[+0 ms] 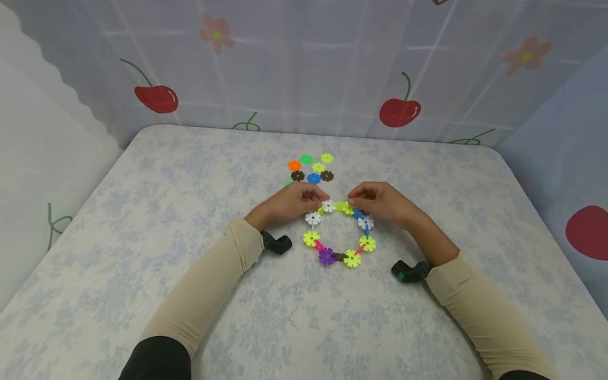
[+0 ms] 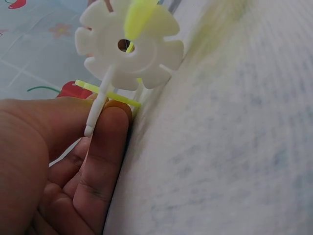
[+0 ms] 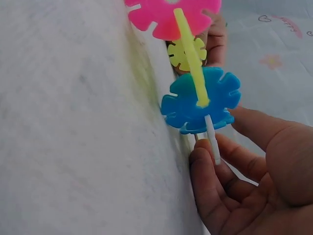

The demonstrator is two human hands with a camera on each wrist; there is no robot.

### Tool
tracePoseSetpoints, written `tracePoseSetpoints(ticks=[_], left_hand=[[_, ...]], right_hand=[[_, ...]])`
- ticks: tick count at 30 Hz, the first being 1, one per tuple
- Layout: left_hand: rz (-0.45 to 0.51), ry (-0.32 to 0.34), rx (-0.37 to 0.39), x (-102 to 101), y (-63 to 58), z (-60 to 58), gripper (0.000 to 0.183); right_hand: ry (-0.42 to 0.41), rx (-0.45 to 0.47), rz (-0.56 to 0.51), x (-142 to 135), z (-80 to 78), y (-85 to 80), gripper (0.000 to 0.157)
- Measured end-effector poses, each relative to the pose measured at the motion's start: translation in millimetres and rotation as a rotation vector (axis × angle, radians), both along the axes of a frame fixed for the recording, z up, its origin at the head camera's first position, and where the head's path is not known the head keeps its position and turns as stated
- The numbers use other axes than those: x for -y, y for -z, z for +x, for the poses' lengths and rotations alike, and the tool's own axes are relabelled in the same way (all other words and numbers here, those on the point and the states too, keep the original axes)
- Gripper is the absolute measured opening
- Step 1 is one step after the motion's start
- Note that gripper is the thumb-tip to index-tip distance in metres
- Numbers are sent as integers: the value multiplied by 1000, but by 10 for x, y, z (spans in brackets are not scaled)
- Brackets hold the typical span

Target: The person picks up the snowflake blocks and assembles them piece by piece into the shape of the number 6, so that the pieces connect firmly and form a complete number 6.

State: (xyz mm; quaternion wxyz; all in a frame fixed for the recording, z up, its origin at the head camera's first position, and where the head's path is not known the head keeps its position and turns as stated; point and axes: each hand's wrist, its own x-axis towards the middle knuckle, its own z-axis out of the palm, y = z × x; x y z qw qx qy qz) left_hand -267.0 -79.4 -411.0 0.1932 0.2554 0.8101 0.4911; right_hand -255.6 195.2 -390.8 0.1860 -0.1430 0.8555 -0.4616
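A ring of interlocking notched plastic discs (image 1: 352, 258) in yellow, white, blue, pink, purple and brown stands on the table before me. At its far left, my left hand (image 1: 298, 201) pinches it between thumb and fingers beside a white disc (image 1: 328, 206). In the left wrist view, an edge-on yellow disc (image 2: 122, 100) runs to those fingertips, behind a large white disc (image 2: 100, 46). My right hand (image 1: 383, 201) pinches the far right of the ring, near a yellow disc (image 1: 349, 209). A blue disc (image 3: 183, 100) partly hides its fingertips in the right wrist view.
Loose discs lie beyond the hands, among them an orange disc (image 1: 294, 165), a blue disc (image 1: 314, 178) and a brown disc (image 1: 327, 176). A printed curtain (image 1: 304, 68) hangs behind the table (image 1: 190, 174). Black wrist cameras (image 1: 277, 244) sit close to the tabletop.
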Motion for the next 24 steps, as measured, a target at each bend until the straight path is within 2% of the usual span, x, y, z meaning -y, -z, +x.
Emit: tracePoseSetpoints(ticks=[3, 8, 11, 15, 20, 24], left_hand=[[-3, 0, -2, -3, -1, -2, 24], [-5, 2, -8, -5, -13, 0, 24], [-5, 0, -12, -4, -20, 3, 24], [-4, -2, -10, -2, -15, 4, 24], [-2, 0, -2, -5, -1, 1, 24], [5, 7, -8, -2, 7, -8, 25]], right_hand=[[-93, 25, 8, -63, -9, -51, 36], [-339, 32, 59, -178, 21, -154, 69], [-420, 7, 98, -198, 42, -164, 82], [-445, -30, 120, -196, 57, -158, 84], [-401, 3, 140, -154, 105, -192, 83], [-351, -26, 219, 8, 213, -251, 94]])
